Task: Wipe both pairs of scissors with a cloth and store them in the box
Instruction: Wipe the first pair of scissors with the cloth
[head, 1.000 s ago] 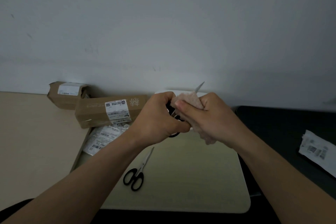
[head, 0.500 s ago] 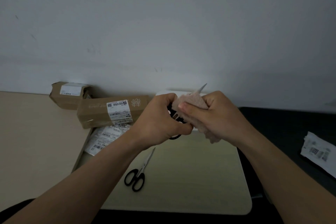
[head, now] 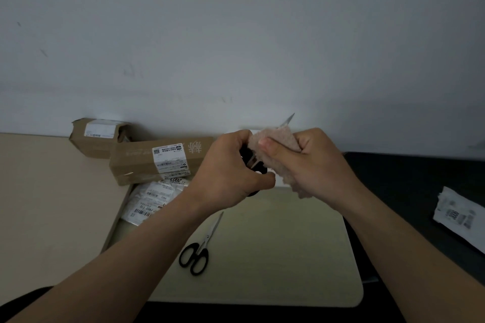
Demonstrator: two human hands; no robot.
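My left hand (head: 231,168) grips the black handles of one pair of scissors (head: 254,162), held up above the pale board. A pinkish cloth (head: 275,147) is wrapped round the blades, and my right hand (head: 312,162) pinches it there. Only the blade tip sticks out past the cloth at the top. The second pair of scissors (head: 200,249), black-handled and closed, lies on the pale board (head: 288,257) below my left wrist. A long brown cardboard box (head: 157,162) lies to the left, at the back of the board.
A smaller brown box (head: 95,136) sits behind the long one by the wall. Plastic bags with printed labels (head: 152,202) lie at the board's left edge. A white labelled packet (head: 459,215) rests on the dark surface at the right.
My right hand with the cloth has slid a little along the blades; both hands sit slightly lower and closer. The scissors on the board have not moved.
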